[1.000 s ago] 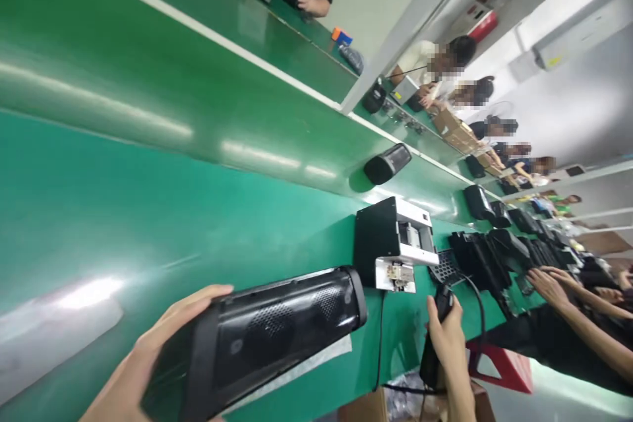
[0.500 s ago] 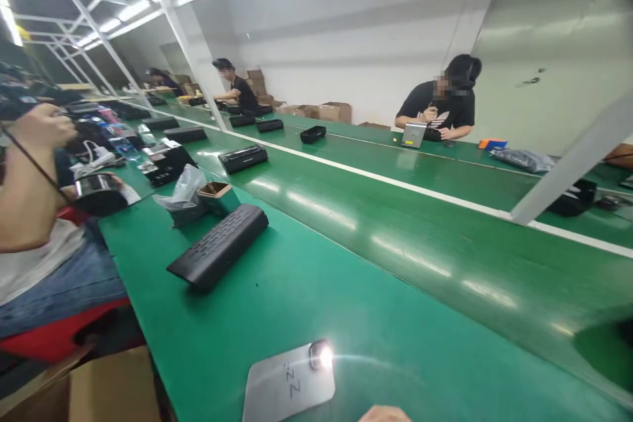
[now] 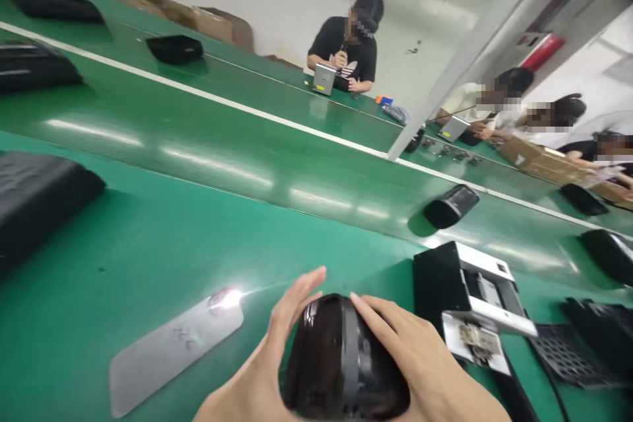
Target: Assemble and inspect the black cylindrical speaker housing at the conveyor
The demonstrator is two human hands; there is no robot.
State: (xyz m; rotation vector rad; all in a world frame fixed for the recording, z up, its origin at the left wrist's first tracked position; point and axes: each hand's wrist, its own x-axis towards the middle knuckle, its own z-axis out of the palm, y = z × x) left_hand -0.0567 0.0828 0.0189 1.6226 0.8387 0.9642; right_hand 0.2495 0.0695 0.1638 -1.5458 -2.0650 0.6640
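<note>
A glossy black rounded housing (image 3: 346, 362) with a greyer band down its middle is at the bottom centre, between my two hands. My left hand (image 3: 270, 356) cups its left side, the fingers stretched along it toward the far end. On the other side, my right hand (image 3: 420, 356) presses against it with its fingers lying over the upper edge. The underside of the housing is hidden. To the left on the green table lies a flat silver phone (image 3: 173, 353), its light shining brightly at the far corner.
At right stands a black-and-white machine (image 3: 469, 283), beside black perforated panels (image 3: 568, 349). A black casing (image 3: 44, 198) lies at left. More black housings (image 3: 452, 206) sit on the green belt (image 3: 237, 171). A white post (image 3: 459, 59) rises beyond it; several people work opposite.
The view has swung right and down. Both my hands and the black housing between them now show, where only a bit of one hand was visible before. The phone appears further left.
</note>
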